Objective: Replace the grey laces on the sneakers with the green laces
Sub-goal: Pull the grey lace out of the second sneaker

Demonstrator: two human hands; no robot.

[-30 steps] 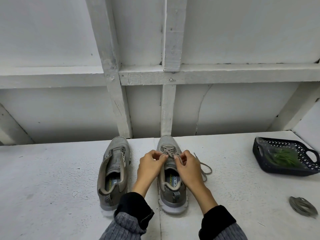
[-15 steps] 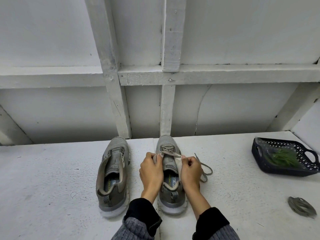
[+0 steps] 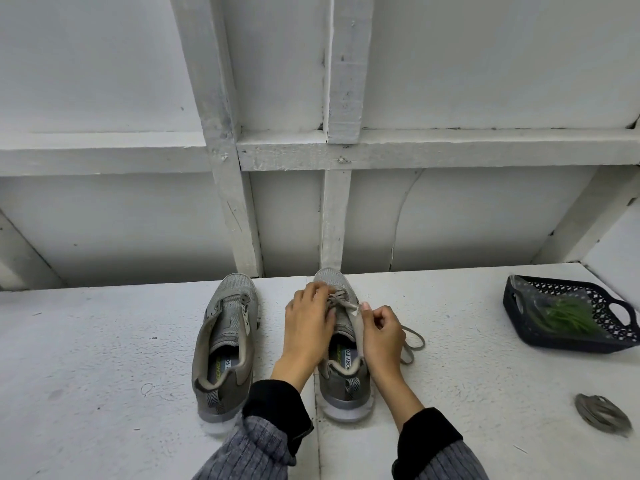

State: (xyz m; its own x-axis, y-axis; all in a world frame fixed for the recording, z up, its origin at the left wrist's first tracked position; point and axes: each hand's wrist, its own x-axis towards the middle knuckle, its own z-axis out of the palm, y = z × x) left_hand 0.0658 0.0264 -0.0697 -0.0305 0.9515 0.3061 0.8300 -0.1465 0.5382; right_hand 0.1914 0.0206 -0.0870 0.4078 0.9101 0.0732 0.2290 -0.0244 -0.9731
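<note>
Pinching the grey lace on the right sneaker, both hands, left hand and right hand, are working beside the unlaced left sneaker.

both hands work the grey lace on the right sneaker; left sneaker sits beside it.

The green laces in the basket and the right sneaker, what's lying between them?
In the head view, only the grey lace's loose loop beside the right sneaker; then bare white surface up to the basket holding the green laces.

Soft, even, dim light; wide-angle bending at edges; slight blur.
</note>
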